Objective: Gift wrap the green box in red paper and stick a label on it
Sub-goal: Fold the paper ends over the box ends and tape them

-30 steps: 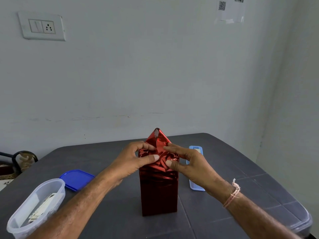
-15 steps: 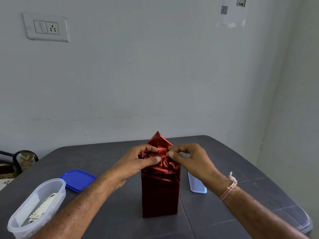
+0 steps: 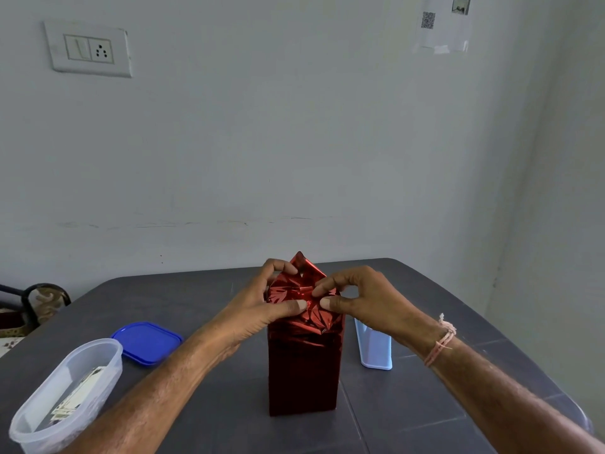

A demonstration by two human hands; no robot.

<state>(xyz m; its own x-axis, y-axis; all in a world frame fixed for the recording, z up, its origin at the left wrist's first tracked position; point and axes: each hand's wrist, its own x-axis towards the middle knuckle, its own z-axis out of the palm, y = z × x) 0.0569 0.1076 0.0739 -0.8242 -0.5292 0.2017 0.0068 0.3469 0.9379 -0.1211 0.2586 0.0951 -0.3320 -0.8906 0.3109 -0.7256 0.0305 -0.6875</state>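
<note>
Red paper bunched at top, fingers of left hand and right hand pinching its folds

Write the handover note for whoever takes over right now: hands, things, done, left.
Hands: left hand and right hand each pinch the crumpled red paper atop the box, from opposite sides.
Things: box stands upright on the table, no green showing. A clear tub of paper slips, perhaps labels, front left.
Done: sides wrapped, top partly gathered.
Left: fold down the pointed rear flap, secure the top, stick a label; none shows.
</note>
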